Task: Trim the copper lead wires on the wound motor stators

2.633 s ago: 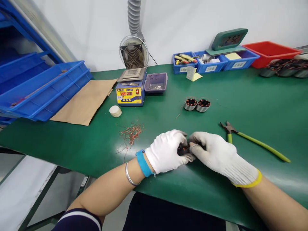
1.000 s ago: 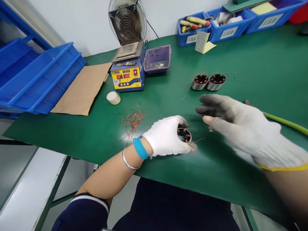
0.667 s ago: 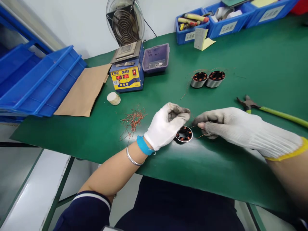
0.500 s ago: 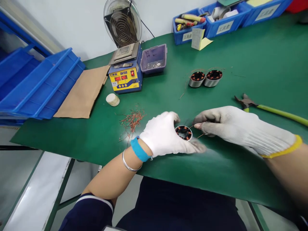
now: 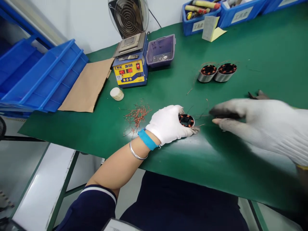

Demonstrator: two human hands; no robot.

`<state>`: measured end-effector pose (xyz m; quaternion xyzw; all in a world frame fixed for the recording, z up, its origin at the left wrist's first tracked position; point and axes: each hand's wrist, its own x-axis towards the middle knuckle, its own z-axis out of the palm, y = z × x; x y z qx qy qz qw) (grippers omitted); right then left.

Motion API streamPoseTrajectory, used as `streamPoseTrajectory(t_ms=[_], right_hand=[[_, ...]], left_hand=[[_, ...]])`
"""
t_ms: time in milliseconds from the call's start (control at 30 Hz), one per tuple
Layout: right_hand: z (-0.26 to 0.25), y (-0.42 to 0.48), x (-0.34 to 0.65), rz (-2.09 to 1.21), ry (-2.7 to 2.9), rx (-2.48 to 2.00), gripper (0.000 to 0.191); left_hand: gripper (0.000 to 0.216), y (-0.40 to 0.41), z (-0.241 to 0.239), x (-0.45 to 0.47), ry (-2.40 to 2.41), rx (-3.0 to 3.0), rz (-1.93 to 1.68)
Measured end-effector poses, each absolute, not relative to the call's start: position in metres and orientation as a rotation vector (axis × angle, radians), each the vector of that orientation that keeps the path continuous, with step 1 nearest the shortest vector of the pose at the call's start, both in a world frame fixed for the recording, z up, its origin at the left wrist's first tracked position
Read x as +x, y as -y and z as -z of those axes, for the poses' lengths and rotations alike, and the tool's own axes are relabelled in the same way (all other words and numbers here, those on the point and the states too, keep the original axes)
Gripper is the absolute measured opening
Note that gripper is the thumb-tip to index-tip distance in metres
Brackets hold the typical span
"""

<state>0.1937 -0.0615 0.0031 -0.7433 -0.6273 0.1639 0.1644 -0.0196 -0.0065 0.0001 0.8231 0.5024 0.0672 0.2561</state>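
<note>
My left hand [image 5: 168, 125], in a white glove, grips a small round motor stator [image 5: 186, 120] with copper windings and holds it on the green table [image 5: 252, 51]. Thin copper wire ends [image 5: 201, 116] stick out of the stator toward the right. My right hand [image 5: 260, 123], gloved and blurred by motion, hovers just right of the stator with thumb and forefinger pinched at those wire ends. Whether it grips a wire is unclear.
Two more stators [image 5: 217, 72] stand behind. Cut copper wire scraps [image 5: 136, 114] lie left of my left hand. A solder pot [image 5: 130, 69], purple tray [image 5: 160, 51], fan [image 5: 128, 16], tape roll [image 5: 116, 94], cardboard sheet [image 5: 88, 86] and blue bins [image 5: 36, 78] fill the left and back. Cutter jaws [image 5: 259, 95] peek behind my right hand.
My right hand has drawn away to the right from the stator and is now blurred. My left hand keeps its hold on the stator. The camera view shifted slightly left.
</note>
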Motion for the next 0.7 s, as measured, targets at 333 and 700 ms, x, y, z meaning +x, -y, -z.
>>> streamPoseTrajectory(t_ms=[333, 700], right_hand=[[-0.004, 0.059, 0.156, -0.772, 2.024, -2.261, 0.029], [0.008, 0.055, 0.171, -0.562, 2.119, -2.075, 0.049]], left_hand=[[0.054, 0.001, 0.005, -0.02, -1.347, 2.298, -0.181], [0.055, 0.001, 0.005, -0.018, -1.385, 2.317, -0.171]])
